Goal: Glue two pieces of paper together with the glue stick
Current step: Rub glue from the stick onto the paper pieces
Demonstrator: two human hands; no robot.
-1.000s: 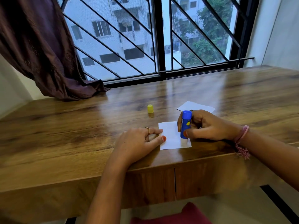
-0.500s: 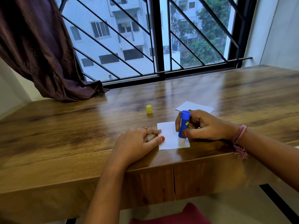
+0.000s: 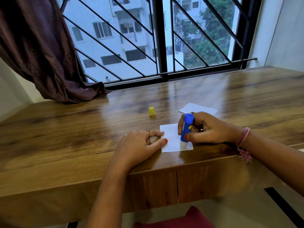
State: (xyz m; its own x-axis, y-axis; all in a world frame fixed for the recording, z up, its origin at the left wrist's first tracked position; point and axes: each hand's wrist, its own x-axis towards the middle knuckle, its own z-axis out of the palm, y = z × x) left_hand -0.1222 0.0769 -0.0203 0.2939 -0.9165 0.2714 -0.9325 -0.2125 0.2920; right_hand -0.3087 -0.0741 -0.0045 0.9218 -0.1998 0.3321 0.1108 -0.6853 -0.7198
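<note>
A small white paper lies near the front edge of the wooden desk. My left hand rests flat on the desk, its fingertips pinning the paper's left edge. My right hand grips a blue glue stick, held upright with its whitish tip down on the paper's right part. Behind my right hand lies a second white paper, partly hidden by that hand. The stick's yellow cap stands alone on the desk, farther back and to the left.
A barred window runs along the desk's far edge. A dark brown curtain hangs at the back left and drapes onto the desk. The desk's front edge and a drawer front are just below my hands.
The glue stick's tip has shifted slightly on the paper under my right hand. My left hand stays on the paper's left edge. The camera view has drifted a little.
</note>
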